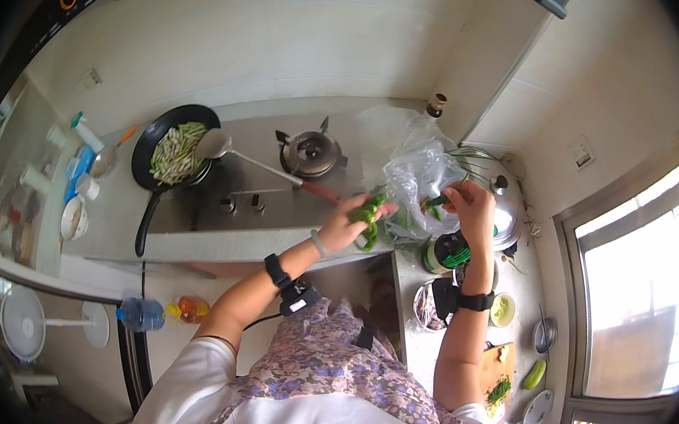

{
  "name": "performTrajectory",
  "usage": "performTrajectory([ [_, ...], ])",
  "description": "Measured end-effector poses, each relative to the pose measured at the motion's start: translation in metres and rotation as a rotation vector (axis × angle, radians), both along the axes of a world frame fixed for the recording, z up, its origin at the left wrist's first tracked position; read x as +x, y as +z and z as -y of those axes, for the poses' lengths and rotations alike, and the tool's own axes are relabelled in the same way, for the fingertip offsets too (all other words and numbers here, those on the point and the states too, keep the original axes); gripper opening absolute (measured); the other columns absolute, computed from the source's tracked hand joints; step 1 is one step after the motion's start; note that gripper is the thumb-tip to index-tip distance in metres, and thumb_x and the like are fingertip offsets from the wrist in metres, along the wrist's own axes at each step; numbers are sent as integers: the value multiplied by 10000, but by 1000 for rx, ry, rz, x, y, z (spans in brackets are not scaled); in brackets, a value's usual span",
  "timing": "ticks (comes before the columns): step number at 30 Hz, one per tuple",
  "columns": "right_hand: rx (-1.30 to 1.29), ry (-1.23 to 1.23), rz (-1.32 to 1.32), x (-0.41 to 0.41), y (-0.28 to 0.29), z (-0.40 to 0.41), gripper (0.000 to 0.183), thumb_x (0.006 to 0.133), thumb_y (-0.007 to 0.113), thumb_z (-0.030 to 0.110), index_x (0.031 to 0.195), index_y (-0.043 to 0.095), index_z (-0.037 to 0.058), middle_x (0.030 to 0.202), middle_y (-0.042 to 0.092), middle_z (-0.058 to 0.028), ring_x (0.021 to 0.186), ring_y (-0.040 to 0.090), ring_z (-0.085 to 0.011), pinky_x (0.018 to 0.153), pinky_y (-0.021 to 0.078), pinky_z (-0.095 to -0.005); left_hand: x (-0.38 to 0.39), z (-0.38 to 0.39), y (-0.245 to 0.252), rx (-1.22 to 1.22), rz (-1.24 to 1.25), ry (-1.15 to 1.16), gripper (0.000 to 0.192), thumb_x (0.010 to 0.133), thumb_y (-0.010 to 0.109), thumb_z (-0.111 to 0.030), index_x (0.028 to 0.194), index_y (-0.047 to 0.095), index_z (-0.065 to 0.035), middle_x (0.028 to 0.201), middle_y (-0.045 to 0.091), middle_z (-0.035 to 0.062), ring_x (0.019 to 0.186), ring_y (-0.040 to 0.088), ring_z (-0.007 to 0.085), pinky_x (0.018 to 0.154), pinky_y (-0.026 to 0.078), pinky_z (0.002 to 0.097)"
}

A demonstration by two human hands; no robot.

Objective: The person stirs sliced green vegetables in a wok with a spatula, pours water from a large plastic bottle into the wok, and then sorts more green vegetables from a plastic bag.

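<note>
Several green peppers [367, 214] are bunched in my left hand [341, 227], over the front edge of the stove counter. My right hand [472, 205] pinches another green pepper [437, 202] at the mouth of a clear plastic bag [415, 155]. Through the thin plastic more green pieces show, but I cannot tell how many. A long-handled ladle [270, 171] lies across the stove, its bowl on the wok's rim and its reddish grip ending by my left hand. Sliced green vegetables fill part of the black wok [171, 174].
A bare gas burner [311, 151] stands behind the ladle. To the right are a domed metal lid [505, 206], a green-labelled bottle [443, 252], a bowl [502, 309] and a cutting board [497, 374] with chopped greens. The wok's handle [145, 227] juts past the counter edge.
</note>
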State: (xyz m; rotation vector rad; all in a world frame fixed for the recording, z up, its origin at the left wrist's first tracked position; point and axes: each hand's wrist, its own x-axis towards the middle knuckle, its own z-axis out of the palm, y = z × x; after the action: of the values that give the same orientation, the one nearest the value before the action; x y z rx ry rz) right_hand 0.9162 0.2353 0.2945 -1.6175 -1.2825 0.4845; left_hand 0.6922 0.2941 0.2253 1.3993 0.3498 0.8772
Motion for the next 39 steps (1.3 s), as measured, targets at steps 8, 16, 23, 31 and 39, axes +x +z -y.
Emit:
performTrajectory([
  [8,182,14,-382,-16,-18,8,124,796,625,104,778,572,-6,645,605,-42,542,537,-72,521,422,-197,56,-17,12,15,-108,-374,198,819,492,-54,996,546,14,860,599,41,812,566,115,728,438,261],
  [16,249,-618,88,-35,-58,39,79,761,628,25,756,562,-17,696,599,-89,584,589,-132,511,457,-250,67,12,-23,-81,-213,-489,122,806,496,-17,905,554,24,861,601,62,787,588,137,726,465,258],
  [23,513,-464,-1032,-36,-87,119,178,871,519,140,968,561,-4,925,592,-91,812,615,-189,694,515,-254,73,36,-42,-129,-254,-729,149,838,568,-142,910,559,-11,906,610,78,871,559,125,790,435,269],
  [31,748,-1087,-1196,-110,-154,352,168,850,515,90,999,487,16,928,578,-124,893,591,-247,759,512,-309,52,88,-73,-191,-377,-1053,285,827,585,-167,1020,498,24,844,621,107,717,557,105,667,466,234],
  [39,1214,-1776,-1262,-379,-269,633,141,824,557,192,930,541,100,930,589,-79,900,546,-213,796,454,-343,36,176,-94,-363,-503,-1150,134,829,537,-56,953,495,-28,941,570,95,880,564,191,821,449,326],
])
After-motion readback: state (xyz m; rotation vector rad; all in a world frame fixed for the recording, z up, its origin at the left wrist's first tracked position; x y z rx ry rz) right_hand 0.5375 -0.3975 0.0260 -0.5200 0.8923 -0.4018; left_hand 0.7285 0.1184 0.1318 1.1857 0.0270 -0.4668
